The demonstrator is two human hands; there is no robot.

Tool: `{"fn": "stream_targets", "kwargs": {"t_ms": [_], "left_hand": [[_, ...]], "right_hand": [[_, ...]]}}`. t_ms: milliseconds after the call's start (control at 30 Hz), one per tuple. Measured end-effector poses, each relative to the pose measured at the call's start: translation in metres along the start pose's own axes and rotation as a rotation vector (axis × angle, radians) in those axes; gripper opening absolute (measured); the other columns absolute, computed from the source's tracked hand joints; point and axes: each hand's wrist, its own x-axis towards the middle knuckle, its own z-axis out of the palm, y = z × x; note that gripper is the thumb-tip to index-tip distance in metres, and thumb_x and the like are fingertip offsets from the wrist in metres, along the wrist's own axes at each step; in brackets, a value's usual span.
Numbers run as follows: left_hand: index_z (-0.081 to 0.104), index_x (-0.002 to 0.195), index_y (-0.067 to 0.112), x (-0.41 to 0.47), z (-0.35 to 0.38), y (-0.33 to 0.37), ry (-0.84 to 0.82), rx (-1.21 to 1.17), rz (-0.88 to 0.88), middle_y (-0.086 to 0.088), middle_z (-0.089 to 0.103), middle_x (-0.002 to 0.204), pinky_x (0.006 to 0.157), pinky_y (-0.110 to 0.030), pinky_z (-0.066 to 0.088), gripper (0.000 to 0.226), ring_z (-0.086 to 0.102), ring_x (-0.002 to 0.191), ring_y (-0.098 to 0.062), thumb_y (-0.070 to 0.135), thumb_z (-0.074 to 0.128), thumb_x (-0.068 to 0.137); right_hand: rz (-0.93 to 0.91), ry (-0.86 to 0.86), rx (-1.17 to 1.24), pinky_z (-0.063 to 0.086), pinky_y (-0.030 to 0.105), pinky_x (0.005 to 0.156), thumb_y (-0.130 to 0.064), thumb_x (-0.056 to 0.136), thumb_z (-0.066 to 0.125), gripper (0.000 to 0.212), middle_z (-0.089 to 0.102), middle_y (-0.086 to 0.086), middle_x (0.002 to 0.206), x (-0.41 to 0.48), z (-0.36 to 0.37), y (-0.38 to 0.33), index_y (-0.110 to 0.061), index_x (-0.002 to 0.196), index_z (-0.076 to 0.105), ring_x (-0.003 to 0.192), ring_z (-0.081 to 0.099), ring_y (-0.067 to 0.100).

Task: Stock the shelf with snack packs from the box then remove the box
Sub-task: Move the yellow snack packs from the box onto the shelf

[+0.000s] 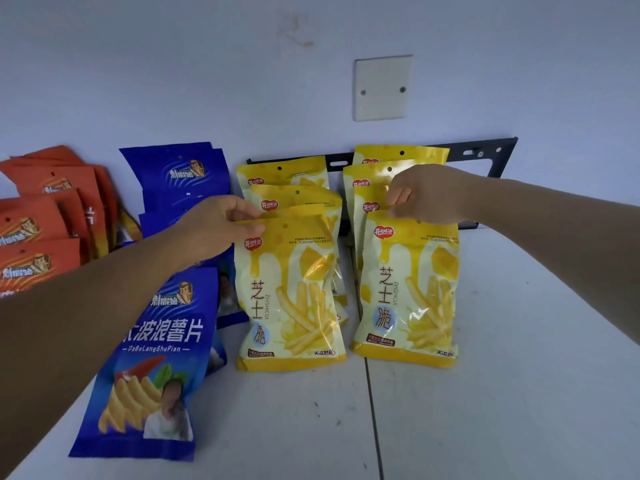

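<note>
Across the middle of the frame, two rows of yellow snack packs stand on the white shelf (pixel 485 393), leaning back one behind another toward the wall. The left grip (pixel 214 230) pinches the top edge of the front pack in the left yellow row (pixel 291 296), thumb under and fingers over. The right grip (pixel 429 194) pinches the top of the front pack in the right yellow row (pixel 408 292) in the same way. Both packs rest with their bottoms on the shelf, so they look as good as placed. At the left of the frame a row of blue packs (pixel 156 358) and, further left, rows of orange packs (pixel 38 220) are stocked too. The front blue one lies tipped forward under the left forearm. By my reading, stocking is well advanced, with four kinds of rows filled. The box is not in view, so I cannot tell how many packs remain in it. Removing it is not yet done, as far as this view shows.
</note>
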Motion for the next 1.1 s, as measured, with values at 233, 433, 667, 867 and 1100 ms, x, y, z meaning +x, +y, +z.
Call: {"fn": "stream_targets", "kwargs": {"t_ms": [233,433,667,867,1100], "left_hand": [[0.066,0.110,0.035,-0.008,-0.001,0.011,0.006,0.090,0.039,0.012,0.069,0.113,0.099,-0.033,0.050,0.024,0.063,0.109,-0.008,0.037,0.074,0.087],[0.069,0.112,0.031,-0.023,0.002,0.015,0.035,0.077,0.074,0.013,0.073,0.106,0.096,-0.030,0.052,0.025,0.067,0.102,-0.004,0.035,0.074,0.088],[0.070,0.112,0.023,-0.045,0.012,0.027,0.051,0.069,0.116,0.009,0.074,0.103,0.085,-0.019,0.050,0.021,0.068,0.097,-0.004,0.028,0.071,0.091],[0.070,0.108,0.023,-0.054,0.024,0.046,-0.007,0.052,0.192,0.007,0.073,0.103,0.085,-0.022,0.051,0.019,0.069,0.098,-0.009,0.031,0.071,0.090],[0.070,0.100,0.024,-0.073,0.068,0.067,-0.221,-0.062,0.264,0.004,0.078,0.095,0.084,-0.028,0.057,0.010,0.073,0.090,-0.009,0.023,0.072,0.090]], "right_hand": [[-0.037,0.044,0.144,0.047,0.029,0.091,-0.033,0.096,0.066,0.020,0.065,-0.008,0.105,-0.023,0.003,0.000,-0.019,0.110,0.071,0.103,0.061,0.015],[-0.044,0.053,0.150,0.048,0.031,0.093,-0.035,0.096,0.066,0.017,0.066,-0.010,0.104,-0.035,0.002,0.004,-0.022,0.105,0.071,0.104,0.062,0.014],[-0.065,0.086,0.221,0.049,0.031,0.092,-0.031,0.097,0.065,0.015,0.069,-0.010,0.105,-0.057,0.002,-0.001,-0.022,0.100,0.075,0.102,0.062,0.012],[0.060,0.155,0.367,0.051,0.023,0.076,-0.033,0.094,0.068,0.011,0.071,-0.010,0.101,-0.097,-0.001,-0.002,-0.025,0.093,0.075,0.095,0.066,0.010],[0.330,0.289,0.598,0.054,0.035,0.072,-0.029,0.090,0.070,0.009,0.074,0.000,0.086,-0.191,0.018,-0.009,-0.022,0.088,0.075,0.079,0.065,0.015]]}}
